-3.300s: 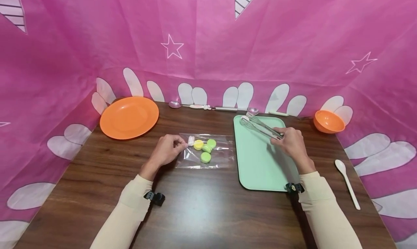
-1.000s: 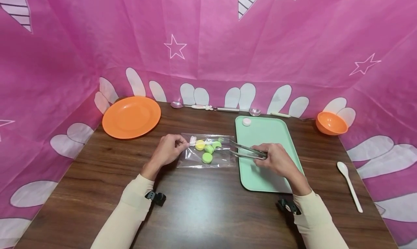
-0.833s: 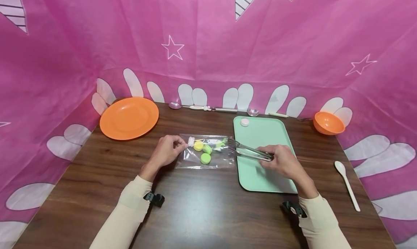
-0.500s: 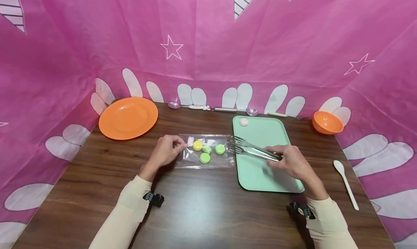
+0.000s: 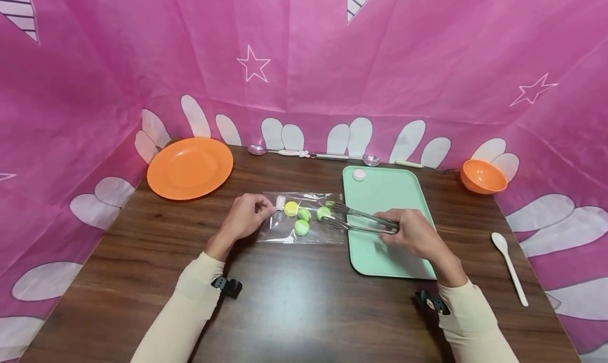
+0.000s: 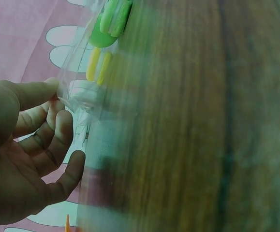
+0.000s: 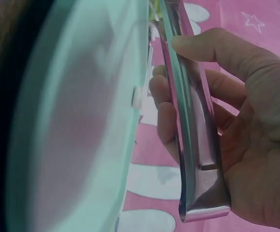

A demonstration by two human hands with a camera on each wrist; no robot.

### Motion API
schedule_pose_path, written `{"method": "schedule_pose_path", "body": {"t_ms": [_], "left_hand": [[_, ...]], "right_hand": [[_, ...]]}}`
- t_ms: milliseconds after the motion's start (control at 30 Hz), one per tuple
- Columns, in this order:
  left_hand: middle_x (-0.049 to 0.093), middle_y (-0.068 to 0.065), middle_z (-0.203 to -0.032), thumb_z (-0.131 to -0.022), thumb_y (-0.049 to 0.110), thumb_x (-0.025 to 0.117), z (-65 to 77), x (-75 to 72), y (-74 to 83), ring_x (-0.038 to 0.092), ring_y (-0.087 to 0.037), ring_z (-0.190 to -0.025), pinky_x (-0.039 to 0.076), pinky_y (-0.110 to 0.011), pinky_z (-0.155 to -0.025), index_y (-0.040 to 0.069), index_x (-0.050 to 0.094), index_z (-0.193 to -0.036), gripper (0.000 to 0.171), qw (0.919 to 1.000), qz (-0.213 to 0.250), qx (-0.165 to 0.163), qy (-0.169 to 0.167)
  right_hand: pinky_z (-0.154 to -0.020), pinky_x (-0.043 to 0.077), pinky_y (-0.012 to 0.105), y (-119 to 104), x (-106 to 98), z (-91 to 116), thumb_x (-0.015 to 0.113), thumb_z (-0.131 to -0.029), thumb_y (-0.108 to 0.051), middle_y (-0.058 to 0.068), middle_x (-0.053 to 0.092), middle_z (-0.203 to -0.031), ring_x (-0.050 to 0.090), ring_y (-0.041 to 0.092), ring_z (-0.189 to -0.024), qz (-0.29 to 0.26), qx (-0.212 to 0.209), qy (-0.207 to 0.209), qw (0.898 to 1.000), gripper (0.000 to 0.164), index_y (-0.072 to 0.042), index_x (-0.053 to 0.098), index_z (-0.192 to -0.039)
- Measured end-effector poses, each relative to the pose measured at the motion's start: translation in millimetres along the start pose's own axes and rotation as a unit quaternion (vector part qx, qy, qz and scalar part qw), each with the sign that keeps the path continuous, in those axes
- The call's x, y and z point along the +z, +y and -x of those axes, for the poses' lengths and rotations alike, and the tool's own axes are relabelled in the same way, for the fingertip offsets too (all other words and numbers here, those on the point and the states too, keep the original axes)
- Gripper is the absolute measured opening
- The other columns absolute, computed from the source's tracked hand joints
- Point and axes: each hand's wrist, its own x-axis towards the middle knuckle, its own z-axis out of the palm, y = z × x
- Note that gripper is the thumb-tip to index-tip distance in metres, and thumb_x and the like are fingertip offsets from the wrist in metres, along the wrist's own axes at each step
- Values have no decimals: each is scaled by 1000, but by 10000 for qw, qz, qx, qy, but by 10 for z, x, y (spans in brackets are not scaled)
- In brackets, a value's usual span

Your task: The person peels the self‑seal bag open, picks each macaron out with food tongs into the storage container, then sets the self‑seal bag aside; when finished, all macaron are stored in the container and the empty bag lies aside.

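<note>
- Right hand (image 5: 414, 233): silver metal tongs (image 7: 194, 121) are gripped; left of it, a round green macaron (image 5: 323, 213) at their tips could be dropped if pinched off-centre.
- Left hand (image 5: 245, 216): a clear plastic bag (image 5: 285, 234) is pinched; it could be dragged if snagged.

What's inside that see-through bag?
Inside the see-through bag are a pale pink macaron, a yellow one and three green ones. The tongs cover a little of the rightmost green one, so that bit can't be seen.
</note>
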Motion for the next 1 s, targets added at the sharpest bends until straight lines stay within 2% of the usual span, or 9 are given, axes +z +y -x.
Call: {"method": "schedule_pose_path", "body": {"t_ms": [200, 333, 433, 700, 867, 1000], "left_hand": [[72, -6, -85, -98, 16, 80, -3, 3, 16, 58, -19, -79, 46, -32, -77, 6, 80, -94, 11, 10000, 13, -68, -27], [73, -6, -84, -99, 16, 79, 1, 2, 25, 59, -17, -78, 48, -32, -77, 6, 79, -93, 11, 10000, -52, -60, -18], [73, -6, -84, -99, 17, 79, 3, 1, 31, 60, -16, -77, 49, -31, -76, 6, 79, -93, 12, 10000, -86, -47, -16], [72, -5, -83, -99, 16, 79, 13, -6, 43, 59, -17, -78, 48, -32, -77, 6, 79, -93, 11, 10000, -60, -35, -4], [70, -5, -83, -99, 16, 79, 16, -8, 27, 58, -18, -79, 47, -32, -76, 6, 79, -93, 11, 10000, -22, -86, -8], [71, -6, -83, -99, 15, 79, 15, -5, 23, 59, -18, -79, 48, -32, -76, 6, 79, -94, 11, 10000, -18, -79, -3]], "right_hand": [[-64, 44, 24, -43, 36, -9, 87, -82, -2, 13, 80, -104, 61, 20, -81, -47, 45, 70, 10000, 39, -2, 80, -121], [-66, 45, 24, -49, -13, 56, 87, -82, -4, 14, 80, -105, 62, 20, -84, 20, 37, 149, 9999, 39, -2, 80, -120], [-62, 44, 23, -22, -75, 128, 87, -82, -4, 14, 79, -105, 60, 18, -81, -29, 127, 178, 9998, 39, -2, 80, -121], [-55, 37, 24, 150, -268, 245, 90, -81, -6, 17, 79, -101, 52, 12, -73, 113, 578, 584, 9966, 45, -4, 80, -124], [-53, 38, 26, 289, -368, 169, 91, -81, -7, 19, 76, -92, 53, 20, -73, 274, 1012, 966, 9898, 48, 1, 77, -127], [-53, 39, 28, 447, -389, 70, 88, -84, -10, 31, 77, -103, 56, 27, -75, 369, 1315, 1302, 9820, 48, 5, 75, -128]]}}
